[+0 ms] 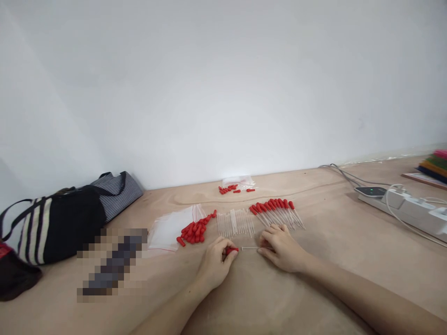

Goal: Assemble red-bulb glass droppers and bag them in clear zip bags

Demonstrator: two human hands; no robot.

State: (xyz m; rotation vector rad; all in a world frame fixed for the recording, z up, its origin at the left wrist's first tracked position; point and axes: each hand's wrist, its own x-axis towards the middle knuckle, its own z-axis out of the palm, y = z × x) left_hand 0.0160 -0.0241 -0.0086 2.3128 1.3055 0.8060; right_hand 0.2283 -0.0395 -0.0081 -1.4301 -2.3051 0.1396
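Pinched in the left hand (217,261) is a red rubber bulb (232,250), low center of the frame; the right hand (280,247) grips a clear tube (248,248), its near end just beside the bulb. Loose tubes (234,223) lie above, between piled bulbs (194,230) and capped droppers (275,211).

Both hands bare, in the lower middle of the frame. My left forearm (174,304) slants up and right from the bottom edge; my left hand (215,261) curls inward, thumb and index finger closed in a pinch. My right forearm (363,291) runs in from the lower right corner. My right hand (283,249) is palm down, fingers bent, also pinching. Fingertips face each other, hands apart.
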